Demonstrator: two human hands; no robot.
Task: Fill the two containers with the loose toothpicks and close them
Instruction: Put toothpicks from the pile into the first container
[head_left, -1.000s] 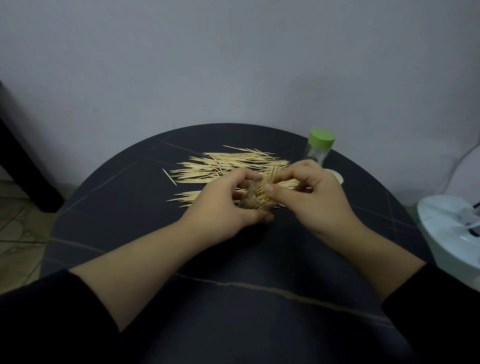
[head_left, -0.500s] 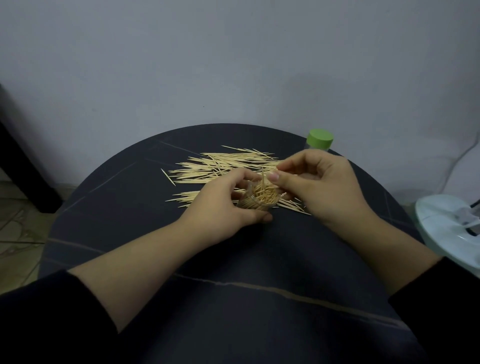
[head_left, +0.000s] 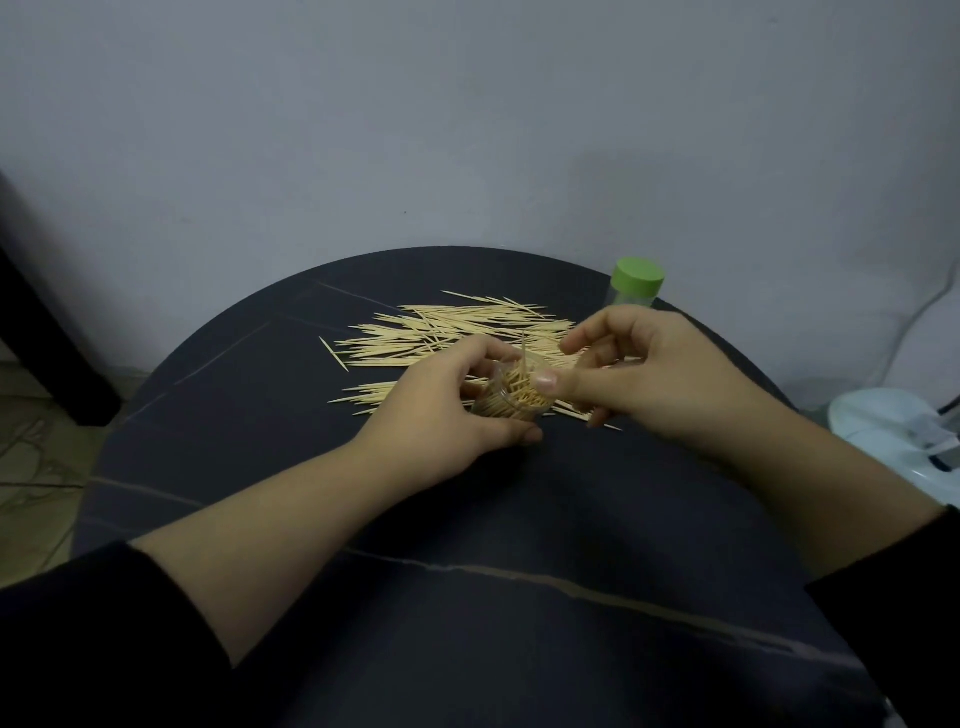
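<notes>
Head view: your left hand grips the open jar on the bench, roughly midway between the left and right edges and somewhat toward the far edge. Its fingers curl round the far wall and the thumb closes on the near side. The jar is clear and looks nearly full, with one toothpick standing above the mouth.

Your right hand hovers just beside that mouth. The thumb tip reaches to the rim and the other fingers are curled; I cannot tell whether they pinch anything. The loose toothpicks lie fanned out beyond the jar toward the far edge, with a few more under your right hand. The capped jar stands at the far right edge with its green lid on and its lower part hidden behind your right hand.

Expect the toothpicks to be light, stiff and sharp-tipped, quick to roll and scatter. Pinch small aligned bundles at mid-length and feed them in lengthwise. The jar looks light and smooth, so it should tip easily; hold it low round the wall.

Your working room is toward the near edge, in front of the jar. The wall runs close behind the far edge. The capped jar sits near the rim, where a careless sweep could knock it off. A white appliance sits beyond the right edge.
</notes>
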